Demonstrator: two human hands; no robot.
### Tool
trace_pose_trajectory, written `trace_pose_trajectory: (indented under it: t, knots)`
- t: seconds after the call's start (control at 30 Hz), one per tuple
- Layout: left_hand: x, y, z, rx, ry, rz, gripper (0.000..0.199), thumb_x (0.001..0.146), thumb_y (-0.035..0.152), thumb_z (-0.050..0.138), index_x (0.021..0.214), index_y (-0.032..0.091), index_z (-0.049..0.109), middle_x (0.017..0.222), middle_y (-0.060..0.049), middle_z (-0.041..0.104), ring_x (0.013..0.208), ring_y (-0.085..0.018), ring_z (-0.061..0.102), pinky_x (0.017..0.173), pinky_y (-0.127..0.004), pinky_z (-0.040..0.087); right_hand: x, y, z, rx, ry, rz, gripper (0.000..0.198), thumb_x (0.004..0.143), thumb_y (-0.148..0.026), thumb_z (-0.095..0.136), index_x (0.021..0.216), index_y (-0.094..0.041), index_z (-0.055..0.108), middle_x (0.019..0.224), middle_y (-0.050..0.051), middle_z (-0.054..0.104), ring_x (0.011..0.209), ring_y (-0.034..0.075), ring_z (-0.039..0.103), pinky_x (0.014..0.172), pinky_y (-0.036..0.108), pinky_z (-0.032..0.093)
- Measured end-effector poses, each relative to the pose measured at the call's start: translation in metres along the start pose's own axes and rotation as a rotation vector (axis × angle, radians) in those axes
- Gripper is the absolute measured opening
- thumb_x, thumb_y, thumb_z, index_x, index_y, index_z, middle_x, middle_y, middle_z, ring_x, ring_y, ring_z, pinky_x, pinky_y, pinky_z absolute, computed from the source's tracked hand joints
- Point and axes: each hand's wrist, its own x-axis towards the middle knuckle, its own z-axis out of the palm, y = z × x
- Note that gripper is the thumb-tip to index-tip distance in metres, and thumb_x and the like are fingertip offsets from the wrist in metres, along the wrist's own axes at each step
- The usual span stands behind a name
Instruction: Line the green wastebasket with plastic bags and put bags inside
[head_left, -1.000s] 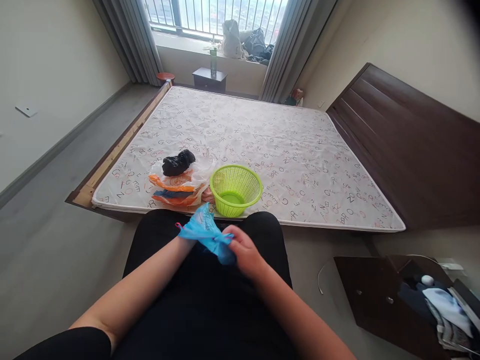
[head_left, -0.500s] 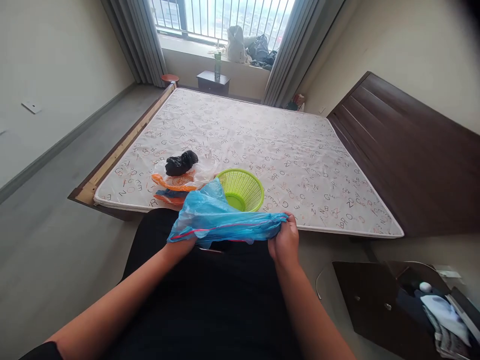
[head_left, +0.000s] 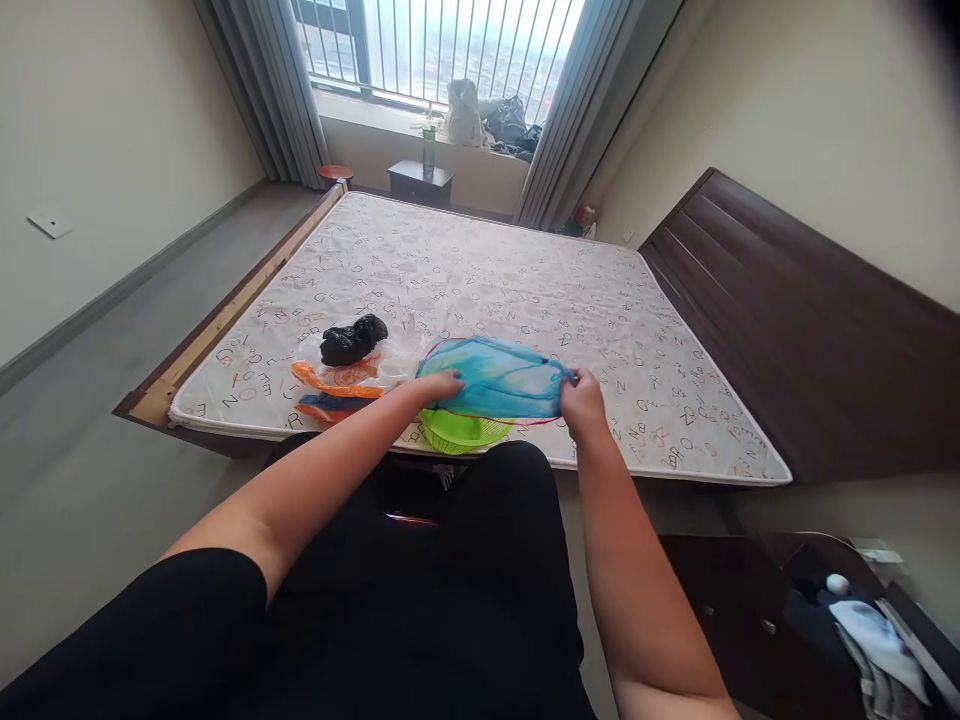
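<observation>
A thin blue plastic bag with a red edge is stretched between my two hands above the mattress. My right hand is closed on the bag's right end. At the bag's left part, my left hand has its fingers closed on the plastic; the fingertips are partly hidden. Directly beneath lies a light green plastic basket, its far side covered by the bag. Left of it, a black plastic bundle rests on a white and orange plastic bag.
The lettered mattress lies on a dark wooden bed frame with a headboard at right. A dark cabinet with clothes on top stands near my right arm. Beyond the bed are a nightstand and a window.
Both hands have moved forward, carrying the blue bag over the green basket. The left hand, earlier hidden by the plastic, now shows on top of it. The view has shifted slightly.
</observation>
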Motion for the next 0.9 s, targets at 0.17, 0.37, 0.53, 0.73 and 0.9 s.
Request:
trace_pose_trajectory:
  t: [0.17, 0.37, 0.53, 0.73, 0.9]
  knots:
    - [-0.006, -0.019, 0.023, 0.205, -0.091, -0.057, 0.044, 0.085, 0.027, 0.065, 0.124, 0.006, 0.066, 0.124, -0.021, 0.071, 0.117, -0.033, 0.067, 0.103, -0.039, 0.047, -0.006, 0.056, 0.000, -0.018, -0.041, 0.229, 0.034, 0.070, -0.035, 0.069, 0.099, -0.019, 0.061, 0.079, 0.000, 0.063, 0.068, 0.016, 0.054, 0.064, 0.027, 0.044]
    - [-0.004, -0.022, 0.021, 0.353, -0.116, 0.003, 0.052, 0.088, 0.027, 0.066, 0.137, 0.011, 0.063, 0.134, -0.021, 0.066, 0.120, -0.034, 0.063, 0.105, -0.040, 0.046, -0.042, 0.057, 0.016, -0.244, 0.218, -0.215, 0.051, 0.081, -0.024, 0.053, 0.131, -0.017, 0.054, 0.133, 0.018, 0.057, 0.122, 0.030, 0.055, 0.104, 0.049, 0.044]
    - [-0.009, -0.020, 0.023, 0.446, -0.127, 0.047, 0.047, 0.090, 0.029, 0.064, 0.132, 0.009, 0.066, 0.134, -0.024, 0.064, 0.125, -0.038, 0.058, 0.109, -0.047, 0.041, -0.081, 0.039, 0.058, -0.646, -0.630, -0.706, 0.033, 0.098, -0.027, 0.051, 0.129, -0.025, 0.064, 0.128, 0.011, 0.066, 0.128, 0.029, 0.055, 0.121, 0.055, 0.026]
    - [-0.023, -0.026, 0.010, 0.563, -0.009, 0.022, 0.048, 0.091, 0.030, 0.063, 0.137, 0.017, 0.065, 0.154, -0.023, 0.049, 0.147, -0.048, 0.032, 0.117, -0.066, 0.023, -0.073, 0.043, 0.063, -0.906, -0.802, -0.769, 0.018, 0.100, -0.032, 0.062, 0.113, -0.022, 0.071, 0.110, 0.009, 0.071, 0.110, 0.026, 0.059, 0.098, 0.040, 0.040]
    - [-0.037, -0.033, -0.007, 0.548, 0.032, -0.060, 0.059, 0.092, 0.044, 0.061, 0.144, 0.018, 0.058, 0.143, -0.025, 0.056, 0.133, -0.047, 0.050, 0.110, -0.065, 0.034, -0.080, 0.046, 0.048, -0.871, -0.699, -0.987, 0.020, 0.105, -0.026, 0.052, 0.103, -0.021, 0.071, 0.096, 0.008, 0.069, 0.096, 0.023, 0.055, 0.084, 0.034, 0.034]
